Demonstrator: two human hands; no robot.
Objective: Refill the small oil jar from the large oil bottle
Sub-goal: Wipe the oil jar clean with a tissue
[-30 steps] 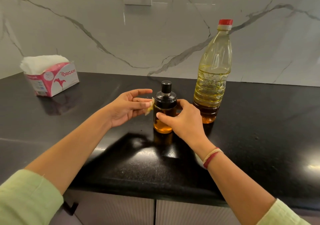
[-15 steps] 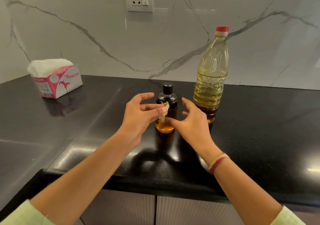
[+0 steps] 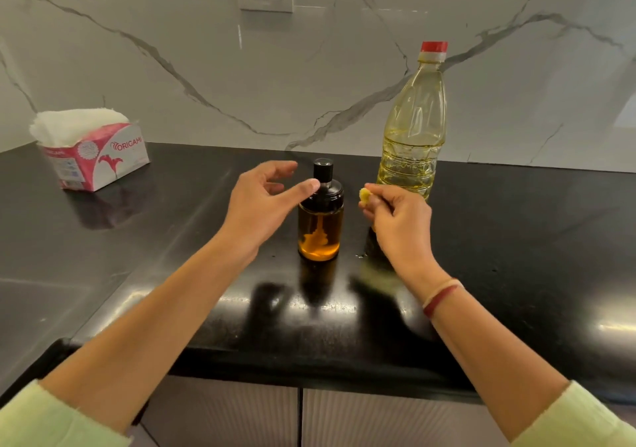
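On the desk (image 3: 172,240), the small oil jar (image 3: 320,229) is seen lidded and the large oil bottle (image 3: 413,126) behind it capped, so refilling seems unstarted, while the left hand (image 3: 265,205) is spread-fingered by the jar's lid and a yellowish wad (image 3: 364,194) is pinched by the right hand (image 3: 399,221).

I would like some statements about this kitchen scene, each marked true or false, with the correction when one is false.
1. The large oil bottle has its red cap on. True.
2. The small oil jar lies on its side. False: it stands upright on the counter.
3. The right hand pinches a small yellowish wad. True.
4. The tissue box stands to the right of the bottle. False: it is at the far left of the counter.
5. The left hand grips the bottle. False: it is open beside the jar's black lid, holding nothing.
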